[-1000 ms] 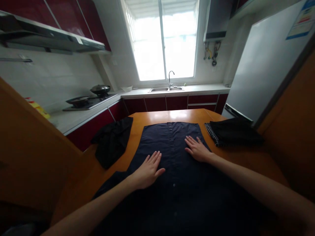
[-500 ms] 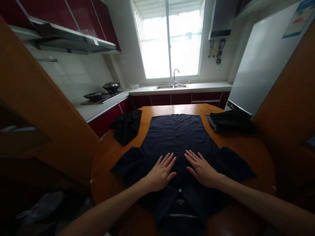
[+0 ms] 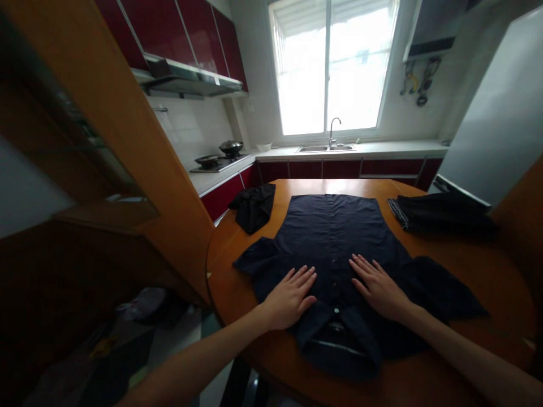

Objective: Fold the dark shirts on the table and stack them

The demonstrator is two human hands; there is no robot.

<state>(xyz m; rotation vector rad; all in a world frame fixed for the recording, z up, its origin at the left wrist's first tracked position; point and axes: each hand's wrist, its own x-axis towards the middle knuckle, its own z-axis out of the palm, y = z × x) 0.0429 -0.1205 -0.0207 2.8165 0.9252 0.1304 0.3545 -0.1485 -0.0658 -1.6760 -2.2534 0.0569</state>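
A dark navy short-sleeved shirt [image 3: 326,226] lies spread front side up, its collar toward me and its hem toward the window. Its sleeves stretch out to both sides, and a row of buttons runs down the middle. My left hand [image 3: 291,299] rests flat on the shirt left of the buttons, fingers extended. Palm down on the other side of the button row is my right hand [image 3: 379,287], fingers also straight. Neither hand grips the cloth.
The shirt lies on a round wooden table [image 3: 224,260]. A crumpled black cloth [image 3: 254,206] sits at the table's left edge, folded dark clothing [image 3: 445,213] at the right. Beyond are a sink [image 3: 314,149], a stove [image 3: 220,164] with pans, and a fridge [image 3: 487,107].
The view has turned left, so the scene sits further right. My hands have moved a little further apart on the shirt, both still flat. The shirt looks unchanged.
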